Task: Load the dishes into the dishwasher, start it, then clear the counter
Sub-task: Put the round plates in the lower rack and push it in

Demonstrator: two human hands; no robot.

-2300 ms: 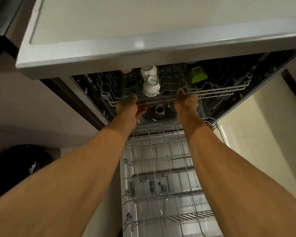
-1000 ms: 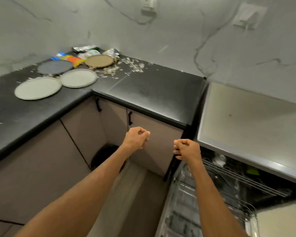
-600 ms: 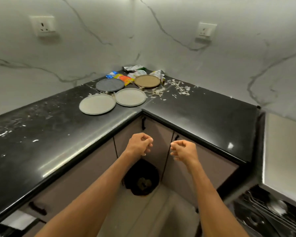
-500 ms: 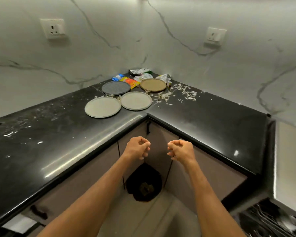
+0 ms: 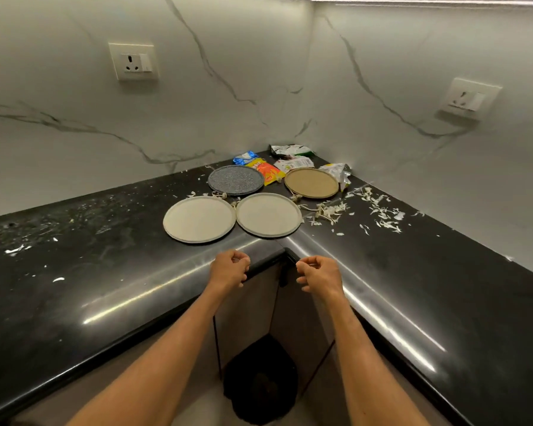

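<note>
Several plates lie flat in the corner of the black counter: two cream plates, one at left and one at right, with a grey speckled plate and a tan plate behind them. My left hand and my right hand hover side by side at the counter's inner corner edge, just short of the cream plates. Both hands have loosely curled fingers and hold nothing. The dishwasher is out of view.
Snack wrappers lie behind the plates against the marble wall. White vegetable peelings are scattered on the right counter run. A black bin stands on the floor under the corner. Wall sockets sit above.
My hands left the dishwasher rack and the view swung left to the counter corner. Both hands have risen toward the plates, and the dishwasher has dropped out of view.
</note>
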